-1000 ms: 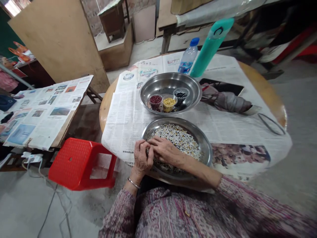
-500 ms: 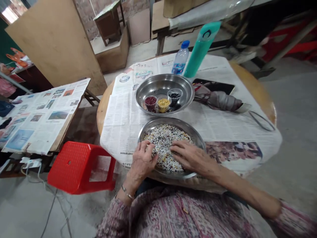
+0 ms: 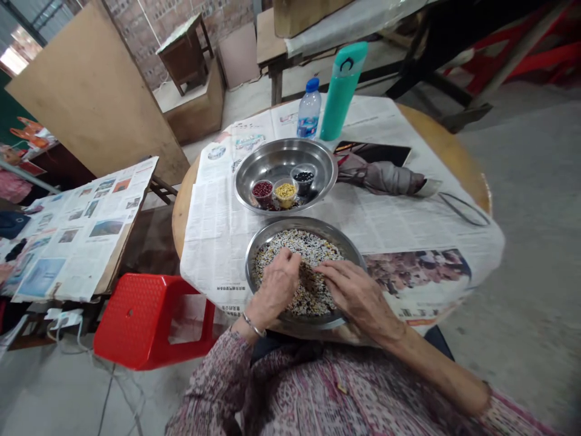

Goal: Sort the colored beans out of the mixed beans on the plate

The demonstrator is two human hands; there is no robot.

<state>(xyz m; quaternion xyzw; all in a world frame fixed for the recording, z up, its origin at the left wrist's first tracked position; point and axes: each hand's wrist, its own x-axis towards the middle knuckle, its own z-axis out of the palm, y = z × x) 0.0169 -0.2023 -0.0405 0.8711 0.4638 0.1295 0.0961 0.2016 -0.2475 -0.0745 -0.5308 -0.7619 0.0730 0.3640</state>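
Note:
A metal basin (image 3: 356,249) close to my body holds a mix of white grains (image 3: 313,237) and dark and yellow beans. My left hand (image 3: 278,283) is over the left of the mix, its fingers curled closed; what they hold is hidden. From the right, my right hand (image 3: 358,295) reaches over the grains with its fingers pressed together near the thumb. Anything in that pinch is too small to make out. Just beyond, a second metal basin (image 3: 254,154) contains clear cups of red beans (image 3: 262,190), yellow beans (image 3: 285,192) and black beans (image 3: 304,177).
Behind the basins stand a water bottle (image 3: 309,109) and a teal bottle (image 3: 344,91). A folded umbrella (image 3: 385,175) and a dark phone or tablet (image 3: 376,151) lie right on the newspaper-covered table (image 3: 218,242). A red stool (image 3: 136,315) stands left.
My left hand has moved inward over the grains and its fingers have curled closed. My right hand's fingers have drawn together. The camera view has shifted slightly.

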